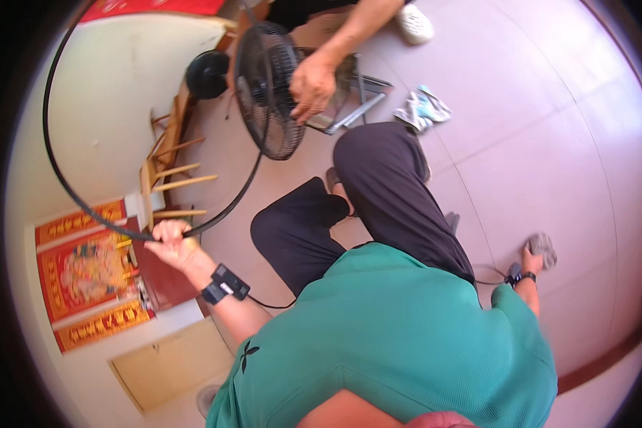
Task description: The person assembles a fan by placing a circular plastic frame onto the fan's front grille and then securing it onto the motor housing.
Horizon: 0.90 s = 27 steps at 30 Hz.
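Observation:
My left hand (pixel 175 242) is closed on a large black hoop (pixel 75 192), raised at the left and curving up beside the black fan (pixel 257 82). My right hand (pixel 535 253) grips a grey rag (pixel 543 246) low at the far right. Another person's hand (pixel 310 89) reaches from the top onto the fan's wire grille. Both my wrists wear dark straps with small devices and cables.
Wooden chairs (pixel 167 182) line the left wall below a round black object (pixel 207 75). A metal frame (pixel 364 107), a pale cloth (pixel 421 110) and a white shoe (pixel 415 25) are on the tiled floor (pixel 563 157). My bent legs are below me.

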Tool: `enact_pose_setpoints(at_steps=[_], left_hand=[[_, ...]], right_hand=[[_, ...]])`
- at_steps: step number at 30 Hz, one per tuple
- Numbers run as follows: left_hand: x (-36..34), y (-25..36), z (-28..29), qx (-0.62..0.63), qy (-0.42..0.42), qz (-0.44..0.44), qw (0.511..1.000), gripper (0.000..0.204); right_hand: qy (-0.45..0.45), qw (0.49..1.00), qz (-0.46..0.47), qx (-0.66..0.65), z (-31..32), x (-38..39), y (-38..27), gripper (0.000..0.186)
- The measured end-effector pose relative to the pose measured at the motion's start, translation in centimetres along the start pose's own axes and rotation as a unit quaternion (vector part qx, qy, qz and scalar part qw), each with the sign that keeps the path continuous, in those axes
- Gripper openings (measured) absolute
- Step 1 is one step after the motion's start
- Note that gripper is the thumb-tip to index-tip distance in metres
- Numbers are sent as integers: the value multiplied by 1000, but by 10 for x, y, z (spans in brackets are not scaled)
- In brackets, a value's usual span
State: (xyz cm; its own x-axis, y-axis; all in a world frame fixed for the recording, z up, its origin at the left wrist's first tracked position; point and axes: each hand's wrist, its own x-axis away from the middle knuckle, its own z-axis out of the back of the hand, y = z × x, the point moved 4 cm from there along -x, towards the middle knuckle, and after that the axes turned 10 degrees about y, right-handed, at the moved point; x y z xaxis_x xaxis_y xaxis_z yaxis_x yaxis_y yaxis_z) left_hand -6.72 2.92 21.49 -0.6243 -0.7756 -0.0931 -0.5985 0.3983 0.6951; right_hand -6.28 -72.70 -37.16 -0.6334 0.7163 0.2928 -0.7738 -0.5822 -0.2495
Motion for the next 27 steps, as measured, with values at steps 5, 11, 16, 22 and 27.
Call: enact_pose_setpoints(at_steps=[5,11,16,22,27], left_hand=[[15,-10,-14,78,-20,49,996,65],[23,-27,-9,104,7,20,994,56],[10,-39,2,163,-14,73,984,49],[19,-66,27,187,-6,179,966,46],[61,-126,-10,345,-97,374,856,47]], right_hand=[[-57,997,13,57,-14,-30,-7,43],[-69,978,124,-154,3,-46,-84,33],[-1,920,249,-303,65,-41,-181,28],[31,749,485,-450,199,42,-336,22],[-323,613,290,-660,282,139,-432,21]])
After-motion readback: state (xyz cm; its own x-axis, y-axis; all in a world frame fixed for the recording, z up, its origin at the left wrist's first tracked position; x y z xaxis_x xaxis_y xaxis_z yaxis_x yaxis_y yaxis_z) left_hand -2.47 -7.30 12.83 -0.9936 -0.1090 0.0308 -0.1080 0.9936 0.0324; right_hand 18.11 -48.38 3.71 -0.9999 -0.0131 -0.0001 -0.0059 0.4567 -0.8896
